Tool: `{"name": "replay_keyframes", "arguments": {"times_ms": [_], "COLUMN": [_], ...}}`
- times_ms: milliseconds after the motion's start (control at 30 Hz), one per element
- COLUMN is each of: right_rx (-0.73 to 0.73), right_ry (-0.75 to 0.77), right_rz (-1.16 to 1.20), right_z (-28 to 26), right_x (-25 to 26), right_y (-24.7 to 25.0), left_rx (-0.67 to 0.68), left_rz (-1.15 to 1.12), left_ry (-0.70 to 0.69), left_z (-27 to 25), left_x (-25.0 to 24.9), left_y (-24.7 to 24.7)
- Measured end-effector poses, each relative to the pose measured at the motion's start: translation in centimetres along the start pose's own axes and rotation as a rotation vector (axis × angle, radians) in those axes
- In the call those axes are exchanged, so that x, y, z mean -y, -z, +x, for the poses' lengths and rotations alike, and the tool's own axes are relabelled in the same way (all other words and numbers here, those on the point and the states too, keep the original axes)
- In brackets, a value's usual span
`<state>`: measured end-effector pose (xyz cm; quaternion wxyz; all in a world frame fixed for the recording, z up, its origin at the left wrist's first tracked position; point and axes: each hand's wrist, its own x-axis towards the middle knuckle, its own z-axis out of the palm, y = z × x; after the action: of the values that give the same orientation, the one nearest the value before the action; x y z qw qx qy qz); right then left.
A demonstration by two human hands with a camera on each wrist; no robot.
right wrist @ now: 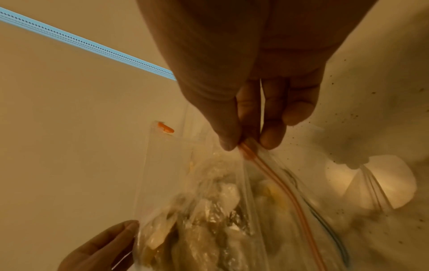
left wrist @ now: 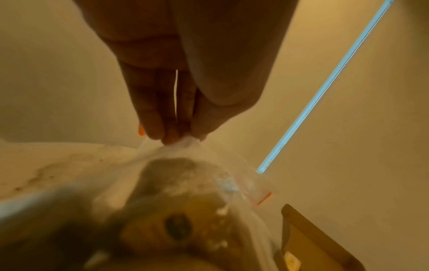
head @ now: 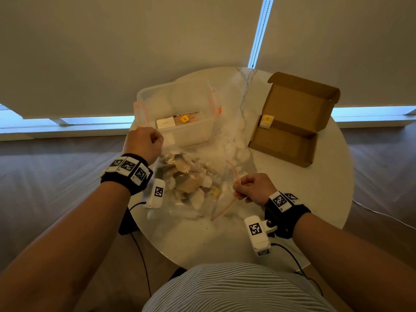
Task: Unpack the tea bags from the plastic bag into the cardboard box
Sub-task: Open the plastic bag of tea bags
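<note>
Bare table (head: 326, 188) beside the cardboard box (head: 292, 122) — clear tub (head: 180, 109) crowds the left.

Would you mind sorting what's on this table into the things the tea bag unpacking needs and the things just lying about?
Belongs to the job:
plastic bag, gripped by left hand and right hand
tea bags inside it
cardboard box, open, one yellow packet inside

Just lying about:
clear plastic tub, behind the bag
table

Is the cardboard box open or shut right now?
Open. The cardboard box sits with its lid flap raised, interior exposed, and one yellow-labelled tea bag in its near-left corner.
</note>
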<state>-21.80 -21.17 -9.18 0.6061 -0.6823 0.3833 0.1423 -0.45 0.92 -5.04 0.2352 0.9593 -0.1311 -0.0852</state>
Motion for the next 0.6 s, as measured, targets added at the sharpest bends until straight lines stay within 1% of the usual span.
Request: {"name": "replay_keyframes", "arguments": {"times_ms": [33,100,200,300,400,500,567,600], "right_rx": [0.006,0.015,0.031,0.032,0.041,0.053,0.057,0.057], "right_ry": [0.006,0.016,0.031,0.036,0.032,0.029,0.023,0.021], "right_rz": [-0.002,-0.007,-0.014,-0.025,-0.034,-0.045,-0.046,-0.044], "right_z": [-0.1,-0.3,-0.5,-0.7,-0.7,-0.8,-0.8,-0.8], "right_x": [0.1,0.1,0.2,0.0,0.0,-0.3,-0.3,-0.4], "right_y": [0.0,0.0,-0.1,-0.2,-0.4,-0.5,-0.7,-0.7], "left_rx": [0.026,0.101,0.053,0.133,0.061,0.094,0.037,0.034], "left_rz": [-0.013,0.033,0.009,0.054,0.029,0.042,-0.002,-0.014], "left_ry": [-0.017,-0.038,-0.027,-0.058,-0.056,-0.074,-0.074,-0.071], "left_z": [-0.2,-0.6,-0.8,-1.2,-1.3,-1.6,-1.6,-1.5], "left_x": [-0.2,0.1,0.5,0.5,0.4,0.2,0.1,0.0], "left_y": [0.1,0.0,0.1,0.4,1.2,1.6,1.7,1.8]}}
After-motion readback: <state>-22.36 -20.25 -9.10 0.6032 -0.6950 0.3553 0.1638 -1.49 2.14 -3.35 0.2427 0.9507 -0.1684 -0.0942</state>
